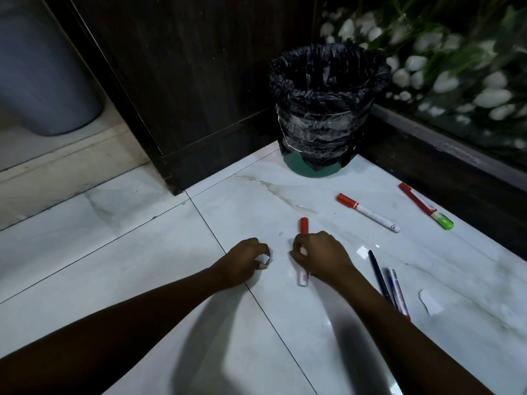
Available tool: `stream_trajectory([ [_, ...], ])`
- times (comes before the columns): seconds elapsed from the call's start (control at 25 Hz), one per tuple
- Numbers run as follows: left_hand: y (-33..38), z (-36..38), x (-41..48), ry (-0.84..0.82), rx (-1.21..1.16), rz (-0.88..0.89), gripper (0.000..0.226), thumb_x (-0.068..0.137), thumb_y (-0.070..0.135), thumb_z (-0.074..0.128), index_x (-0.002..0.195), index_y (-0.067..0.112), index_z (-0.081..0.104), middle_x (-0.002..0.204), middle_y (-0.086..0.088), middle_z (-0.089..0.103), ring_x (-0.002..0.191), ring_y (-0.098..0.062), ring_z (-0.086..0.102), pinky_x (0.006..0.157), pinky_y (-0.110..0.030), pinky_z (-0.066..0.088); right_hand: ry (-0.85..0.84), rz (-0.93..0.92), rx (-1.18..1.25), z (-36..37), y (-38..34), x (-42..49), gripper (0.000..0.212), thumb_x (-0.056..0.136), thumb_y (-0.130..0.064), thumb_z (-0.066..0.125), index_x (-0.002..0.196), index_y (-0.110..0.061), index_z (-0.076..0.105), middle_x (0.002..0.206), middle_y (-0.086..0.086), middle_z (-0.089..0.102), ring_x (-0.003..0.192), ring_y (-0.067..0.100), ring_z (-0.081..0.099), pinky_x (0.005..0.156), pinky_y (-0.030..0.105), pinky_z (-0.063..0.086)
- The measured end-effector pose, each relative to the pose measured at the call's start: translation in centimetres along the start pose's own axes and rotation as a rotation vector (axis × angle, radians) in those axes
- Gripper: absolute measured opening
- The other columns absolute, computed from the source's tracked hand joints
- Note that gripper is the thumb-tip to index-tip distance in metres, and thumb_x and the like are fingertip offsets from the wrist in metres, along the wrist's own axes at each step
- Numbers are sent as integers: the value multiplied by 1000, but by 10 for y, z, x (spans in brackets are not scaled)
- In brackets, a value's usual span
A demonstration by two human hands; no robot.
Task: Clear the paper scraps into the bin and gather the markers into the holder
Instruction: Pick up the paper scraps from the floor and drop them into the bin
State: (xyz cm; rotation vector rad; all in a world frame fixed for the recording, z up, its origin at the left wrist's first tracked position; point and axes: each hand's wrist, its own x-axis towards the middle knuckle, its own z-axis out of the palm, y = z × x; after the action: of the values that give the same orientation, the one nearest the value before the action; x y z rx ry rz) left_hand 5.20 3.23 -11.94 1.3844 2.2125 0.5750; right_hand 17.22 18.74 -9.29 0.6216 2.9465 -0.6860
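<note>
On the white marble floor my left hand (245,259) is curled around a small white paper scrap (267,258) at its fingertips. My right hand (320,256) lies over a red-capped white marker (304,225), fingers closed around its middle. Another red-capped marker (368,212) and a red pen with a green end (425,206) lie to the right. A black pen (377,273) and two more pens (397,292) lie beside my right forearm. Paper scraps rest at the right (430,302) and near the pens (362,251). The bin (325,109), lined with a black bag, stands in the corner. No holder is in view.
Dark wooden panelling (185,81) rises behind the bin. A dark ledge (445,143) with white pebbles and plants runs along the right. A grey rounded container (42,75) stands at the upper left on a raised step.
</note>
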Motion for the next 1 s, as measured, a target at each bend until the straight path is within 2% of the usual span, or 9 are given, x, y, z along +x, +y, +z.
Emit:
stream_trajectory([
  [0.08, 0, -1, 0, 68, -40, 44, 6, 76, -5, 56, 77, 1, 57, 83, -21, 59, 81, -16, 48, 67, -8, 30, 48, 37, 33, -2, 0, -1, 26, 86, -35, 58, 103, -15, 59, 102, 12, 68, 94, 30, 62, 70, 29, 43],
  [0.16, -1, -1, 1, 207, -126, 26, 6, 75, 5, 54, 69, 4, 57, 77, -21, 60, 76, -15, 47, 69, -15, 33, 85, 59, 41, -1, -9, 7, 36, 85, -38, 60, 114, -17, 53, 104, 11, 66, 99, 31, 59, 75, 31, 42],
  [0.32, -5, -28, 14, 492, -441, -268, 17, 85, 5, 58, 71, 14, 54, 72, -7, 57, 75, -23, 53, 63, -27, 39, 37, 64, 43, 12, -18, 41, 29, 86, -35, 58, 107, -16, 55, 105, 15, 68, 99, 34, 60, 75, 33, 41],
  [0.52, 29, -106, 66, 757, -808, -352, 9, 88, 5, 54, 80, 9, 54, 64, 0, 48, 56, -7, 48, 41, -5, 39, -2, 48, -1, 4, -21, 52, 19, 90, -28, 56, 86, -10, 61, 97, 16, 70, 93, 35, 62, 67, 31, 41],
  [0.64, 70, -170, 100, 886, -778, -62, 7, 85, 6, 59, 80, 10, 55, 61, 0, 50, 43, 6, 50, 42, -5, 37, 402, -15, 437, -65, -37, 56, 16, 87, -20, 60, 72, -15, 59, 73, 11, 70, 73, 19, 66, 56, 22, 33],
  [0.72, 102, -206, 126, 957, -526, 148, 6, 78, 11, 66, 81, 12, 62, 68, 2, 58, 59, 9, 53, 54, -7, 40, 869, -129, 680, -139, -47, 74, 16, 87, -15, 59, 72, -13, 56, 56, -5, 58, 54, -6, 54, 50, 13, 32],
  [0.8, 126, -221, 157, 1042, -375, 159, 16, 75, 12, 68, 89, 5, 65, 81, -3, 64, 78, -7, 57, 61, -9, 41, 1031, -109, 635, -198, -52, 105, 16, 89, -20, 56, 75, -12, 52, 57, -11, 50, 53, -8, 50, 49, 14, 31],
  [0.88, 130, -215, 188, 991, -274, 39, 25, 77, 13, 67, 99, 3, 64, 96, -13, 68, 91, -18, 59, 72, -19, 46, 877, 9, 410, -221, -40, 152, 23, 91, -29, 51, 89, -7, 57, 83, 6, 65, 79, 10, 61, 63, 21, 34],
  [1.0, 123, -194, 202, 910, -115, -43, 35, 79, 13, 64, 113, 11, 57, 114, -18, 59, 106, -29, 56, 92, -37, 46, 561, 164, 267, -225, -15, 192, 42, 90, -47, 46, 94, -7, 57, 121, 20, 57, 115, 35, 50, 88, 35, 42],
])
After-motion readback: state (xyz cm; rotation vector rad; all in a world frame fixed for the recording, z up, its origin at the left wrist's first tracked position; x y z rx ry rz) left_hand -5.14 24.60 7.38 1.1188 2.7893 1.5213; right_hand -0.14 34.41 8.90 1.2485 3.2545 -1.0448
